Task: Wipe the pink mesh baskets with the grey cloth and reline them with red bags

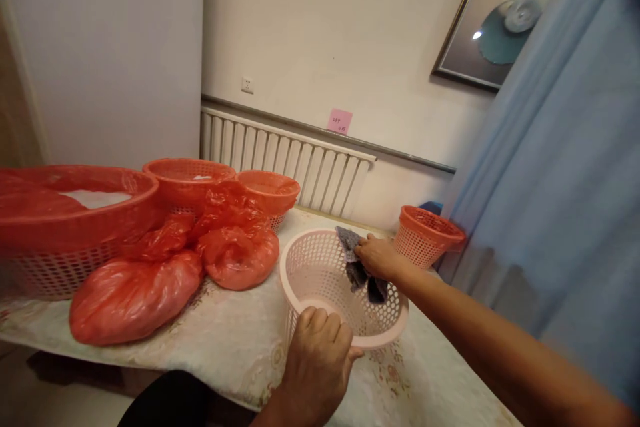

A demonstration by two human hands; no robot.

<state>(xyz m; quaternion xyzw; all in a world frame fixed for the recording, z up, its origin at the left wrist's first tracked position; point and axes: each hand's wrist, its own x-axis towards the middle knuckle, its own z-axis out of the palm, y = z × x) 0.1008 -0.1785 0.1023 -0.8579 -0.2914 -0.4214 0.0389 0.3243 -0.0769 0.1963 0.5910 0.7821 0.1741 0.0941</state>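
A pale pink plastic basket [314, 260] with perforated walls stands on the cloth-covered table, tilted a little toward me. My left hand [323, 347] is closed over its near rim, fingers curled to the inside. Across the basket, at the far right rim, my right hand [377, 257] grips a dark grey cloth [376, 288]. The cloth hangs down against the inner wall, and part of it lies under my fingers. Through the mesh the basket's bottom shows, with nothing lying on it.
Red-lined baskets [80, 213] crowd the table's left side, with two tied red plastic bags [135, 297] before them. A smaller red-lined basket [425, 247] stands at right beside the blue curtain [545, 180]. Behind are a radiator [285, 153] and the wall. The table edge [150, 357] runs along the front.
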